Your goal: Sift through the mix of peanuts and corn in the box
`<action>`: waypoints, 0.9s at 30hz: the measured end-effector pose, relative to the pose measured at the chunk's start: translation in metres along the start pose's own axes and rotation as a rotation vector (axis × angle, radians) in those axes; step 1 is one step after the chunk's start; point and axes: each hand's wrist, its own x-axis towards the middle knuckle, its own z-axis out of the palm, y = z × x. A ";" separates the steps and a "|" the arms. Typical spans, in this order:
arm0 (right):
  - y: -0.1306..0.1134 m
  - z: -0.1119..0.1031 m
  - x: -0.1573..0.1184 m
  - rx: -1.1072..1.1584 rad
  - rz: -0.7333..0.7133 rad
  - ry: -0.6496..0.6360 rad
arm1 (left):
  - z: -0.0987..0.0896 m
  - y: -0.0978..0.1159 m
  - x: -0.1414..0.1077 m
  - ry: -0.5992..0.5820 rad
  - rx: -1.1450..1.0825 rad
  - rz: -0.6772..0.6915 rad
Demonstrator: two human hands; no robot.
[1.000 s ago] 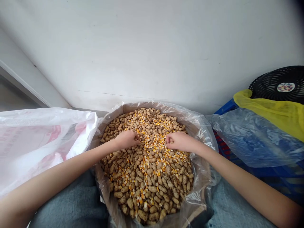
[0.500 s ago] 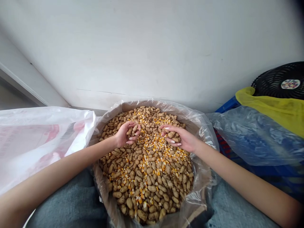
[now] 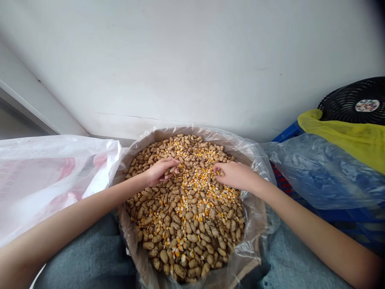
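Between my knees stands a wide container lined with a clear plastic bag (image 3: 255, 160), filled with unshelled peanuts (image 3: 192, 239) and loose yellow and white corn kernels (image 3: 194, 182). Over the left part of the heap, my left hand (image 3: 161, 170) is closed around a few peanuts, which show between its fingers. My right hand (image 3: 233, 174) is turned palm down on the right side, its fingers curled at the heap's surface with peanuts by the fingertips. How many it holds is hidden by the back of the hand.
A white plastic sack with red print (image 3: 60, 172) lies at the left. To the right are a blue crate (image 3: 345, 216) under a clear plastic sheet (image 3: 331, 172), a yellow mesh cloth (image 3: 349, 132) and a black fan (image 3: 357, 102). A white wall (image 3: 192, 68) rises behind the container.
My right hand has turned from palm up, with peanuts in it, to palm down with fingers curled. My left hand has closed more around its peanuts and rolled slightly downward.
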 end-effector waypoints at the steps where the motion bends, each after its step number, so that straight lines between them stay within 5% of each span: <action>1: -0.001 0.002 0.000 -0.047 0.002 -0.031 | -0.001 0.000 0.000 0.041 0.119 0.021; 6: -0.006 0.013 0.003 -0.173 -0.007 -0.122 | -0.003 -0.003 0.000 0.199 1.206 0.210; 9: -0.008 0.015 0.004 -0.183 -0.011 -0.123 | -0.001 -0.007 0.000 0.174 1.568 0.190; 21: -0.015 0.026 0.006 -0.123 -0.007 -0.114 | 0.004 -0.013 0.000 0.160 1.749 0.346; 27: 0.000 0.024 0.008 -0.006 -0.121 -0.082 | 0.003 -0.008 -0.004 0.223 1.407 0.264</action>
